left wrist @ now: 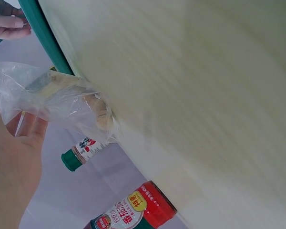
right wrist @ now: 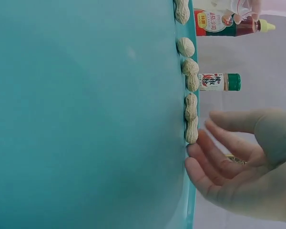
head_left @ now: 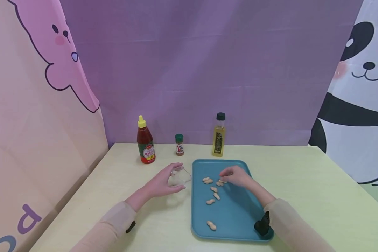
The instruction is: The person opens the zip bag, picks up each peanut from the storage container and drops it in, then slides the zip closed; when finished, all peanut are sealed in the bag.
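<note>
My left hand (head_left: pixel 160 183) holds a clear plastic bag (head_left: pixel 179 177) just left of the tray, thumb and fingers spread apart at its mouth. In the left wrist view the bag (left wrist: pixel 62 93) hangs down toward the table with a tan peanut (left wrist: pixel 99 112) showing in its bottom. Over the upper part of the blue tray (head_left: pixel 239 224) is my right hand (head_left: pixel 234 176), fingertips right at a pair of unshelled peanuts (head_left: pixel 220 183). Its fingers are loosely bent and apart in the right wrist view, beside the nearest peanut (right wrist: pixel 191 130). Several more peanuts (head_left: pixel 214 189) lie on the tray's left half.
Along the table's back edge stand a red ketchup bottle (head_left: pixel 146 147) with a yellow tip, a small green-capped spice jar (head_left: pixel 179 145) and a tall oil bottle (head_left: pixel 218 138). A purple cloth (head_left: pixel 195 70) hangs behind the pale table (head_left: pixel 302 175).
</note>
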